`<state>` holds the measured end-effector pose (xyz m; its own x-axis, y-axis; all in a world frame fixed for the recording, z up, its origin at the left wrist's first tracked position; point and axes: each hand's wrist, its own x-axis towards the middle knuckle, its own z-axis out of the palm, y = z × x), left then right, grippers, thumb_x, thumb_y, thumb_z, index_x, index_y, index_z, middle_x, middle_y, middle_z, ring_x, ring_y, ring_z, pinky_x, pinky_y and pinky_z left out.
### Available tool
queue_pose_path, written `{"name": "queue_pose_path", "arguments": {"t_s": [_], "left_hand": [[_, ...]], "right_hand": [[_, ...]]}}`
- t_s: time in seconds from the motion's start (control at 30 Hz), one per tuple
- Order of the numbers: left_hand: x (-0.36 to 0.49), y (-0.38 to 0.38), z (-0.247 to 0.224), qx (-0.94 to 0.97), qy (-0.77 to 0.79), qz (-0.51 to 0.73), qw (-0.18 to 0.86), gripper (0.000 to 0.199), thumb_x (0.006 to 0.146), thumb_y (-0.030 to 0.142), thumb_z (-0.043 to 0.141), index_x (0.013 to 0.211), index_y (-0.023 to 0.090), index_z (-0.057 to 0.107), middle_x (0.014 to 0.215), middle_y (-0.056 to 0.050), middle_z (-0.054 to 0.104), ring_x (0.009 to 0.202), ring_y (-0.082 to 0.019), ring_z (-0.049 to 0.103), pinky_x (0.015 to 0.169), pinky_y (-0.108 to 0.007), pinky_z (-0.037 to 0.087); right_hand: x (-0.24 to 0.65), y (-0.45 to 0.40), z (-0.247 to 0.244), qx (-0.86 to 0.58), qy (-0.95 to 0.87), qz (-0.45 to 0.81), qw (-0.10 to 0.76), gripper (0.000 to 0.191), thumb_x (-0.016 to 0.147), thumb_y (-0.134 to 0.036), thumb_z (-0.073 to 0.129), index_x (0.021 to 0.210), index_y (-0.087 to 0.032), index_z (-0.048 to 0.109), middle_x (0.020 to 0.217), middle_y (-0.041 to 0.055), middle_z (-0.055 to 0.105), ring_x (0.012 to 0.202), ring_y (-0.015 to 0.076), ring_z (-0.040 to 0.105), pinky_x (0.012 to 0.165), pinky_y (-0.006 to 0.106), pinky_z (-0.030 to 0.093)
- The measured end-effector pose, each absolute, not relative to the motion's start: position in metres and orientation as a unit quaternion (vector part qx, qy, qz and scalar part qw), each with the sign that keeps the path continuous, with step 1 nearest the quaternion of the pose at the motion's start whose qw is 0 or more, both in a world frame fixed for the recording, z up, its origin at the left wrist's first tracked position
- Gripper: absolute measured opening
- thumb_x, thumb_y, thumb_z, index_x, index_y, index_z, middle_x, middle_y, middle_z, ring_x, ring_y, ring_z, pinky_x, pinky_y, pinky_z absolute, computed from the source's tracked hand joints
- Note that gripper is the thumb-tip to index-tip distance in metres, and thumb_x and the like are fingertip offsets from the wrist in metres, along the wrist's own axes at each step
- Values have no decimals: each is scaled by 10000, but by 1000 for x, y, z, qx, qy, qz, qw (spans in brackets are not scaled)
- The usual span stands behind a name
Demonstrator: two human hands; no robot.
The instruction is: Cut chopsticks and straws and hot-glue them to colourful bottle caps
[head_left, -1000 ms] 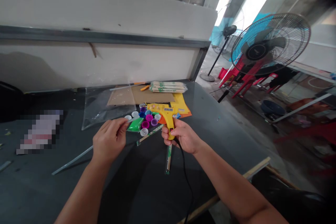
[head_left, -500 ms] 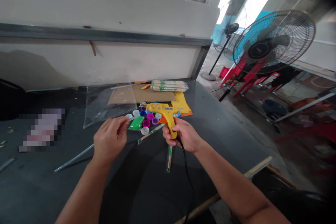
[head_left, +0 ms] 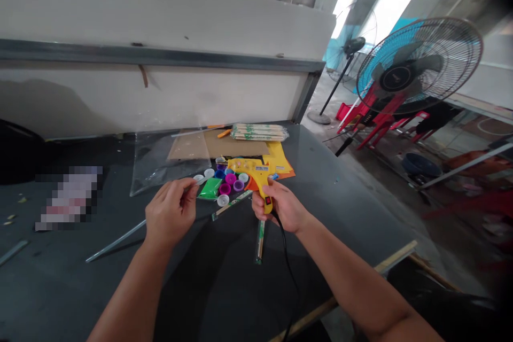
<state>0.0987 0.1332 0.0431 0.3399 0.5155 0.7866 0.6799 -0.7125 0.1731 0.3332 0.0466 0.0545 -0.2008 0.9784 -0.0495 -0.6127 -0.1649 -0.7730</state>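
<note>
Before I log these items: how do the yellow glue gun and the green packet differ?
The glue gun is yellow; the packet is green. The right hand holds the glue gun, while the packet lies on the table. The glue gun has a black cord; the packet shows none.

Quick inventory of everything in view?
glue gun: one, yellow, centre
cable: one, black, lower centre
clear stick: one, translucent, left centre
caps: several, mixed colours, centre
packet: one, green, centre
wrapped sticks: one bundle, two singles, pale, centre
cardboard: one, brown, centre
sheets: count unclear, yellow and orange, behind glue gun
bag: one, transparent, overlapping cardboard
blurred object: one, pale, left
fans: two, dark, right
stools: several, red, right
basin: one, blue, right
table: one, grey, lower view
partition: one, white, behind table
left hand: one, pinching clear stick
right hand: one, gripping glue gun
</note>
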Motion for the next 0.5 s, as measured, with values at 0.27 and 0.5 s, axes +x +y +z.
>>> {"name": "queue_pose_path", "arguments": {"t_s": [0.27,0.5], "left_hand": [[95,133,43,-816,-370,-432,104,63,860,185,552,918,190,575,812,-38,678,749,-171,631,726,-263,459],[92,137,42,-804,-395,-431,111,73,865,201,548,926,190,586,820,-44,685,769,-182,640,713,-263,455]], "right_hand": [[365,51,61,-462,-249,645,556,216,773,-276,701,898,-166,564,729,9,621,626,124,611,609,280,550],[486,15,73,-611,-168,477,608,133,801,-237,658,893,-170,589,583,-48,504,426,47,457,394,149,414]]}}
